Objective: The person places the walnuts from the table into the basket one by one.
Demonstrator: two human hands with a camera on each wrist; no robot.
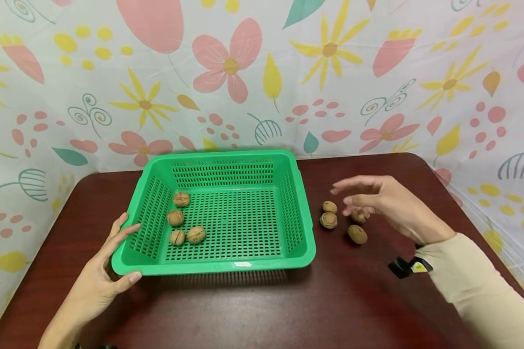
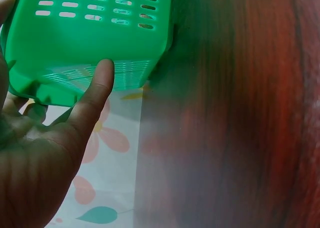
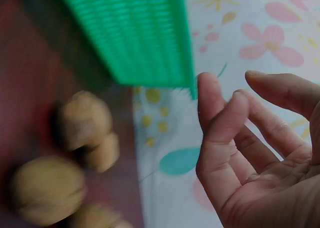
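Observation:
A green plastic basket [image 1: 268, 264] with slotted walls stands on the table, and several walnuts [image 1: 196, 234] lie at the left of its floor. My left hand [image 1: 93, 276] grips its front left corner, fingers over the left rim and thumb at the front edge. In the left wrist view that thumb [image 2: 95, 95] lies along the outer wall. To the right of the basket, several more walnuts [image 1: 357, 234] sit in a loose group. Just above them is my right hand [image 1: 386, 206], fingers loosely bent and thumb apart, holding nothing; it partly hides one walnut [image 1: 360, 215].
The dark red-brown wooden table [image 1: 227, 310] has a rounded far right corner. Behind it hangs a white cloth [image 1: 262, 97] printed with flowers and leaves. A black strap piece [image 1: 403, 267] sits at the right wrist, by a beige sleeve [image 1: 467, 271].

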